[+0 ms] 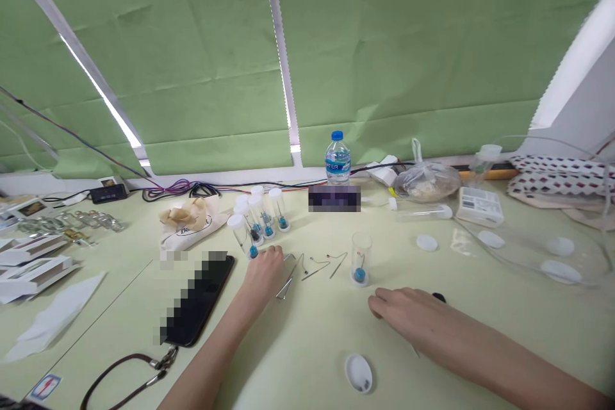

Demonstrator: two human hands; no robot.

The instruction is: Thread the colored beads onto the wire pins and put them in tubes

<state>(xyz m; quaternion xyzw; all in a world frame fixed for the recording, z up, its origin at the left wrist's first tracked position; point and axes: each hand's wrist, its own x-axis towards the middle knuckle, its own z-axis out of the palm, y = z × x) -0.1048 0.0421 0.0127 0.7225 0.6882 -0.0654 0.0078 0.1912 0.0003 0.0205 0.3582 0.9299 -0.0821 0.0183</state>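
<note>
My left hand [264, 272] is at the middle of the table, fingers curled down beside the group of capped clear tubes [257, 214] with blue pieces inside. Its fingertips are hidden. Right of it lie thin bent metal pieces [316, 267]. An uncapped clear tube [361, 259] stands upright, with a blue piece and a wire inside. Just to its right and nearer me, my right hand [396, 304] rests low over the table, its fingers bent under and partly hidden. A dark rounded object [439, 298] shows behind the right wrist. A white cap [359, 373] lies near the front edge.
A black phone [206, 301] with a strap lies left of my left arm. Behind stand a water bottle [337, 160] and a cloth bag [192, 224]. White round caps [426, 243], a plastic bag [427, 180] and a lying tube [423, 212] are on the right.
</note>
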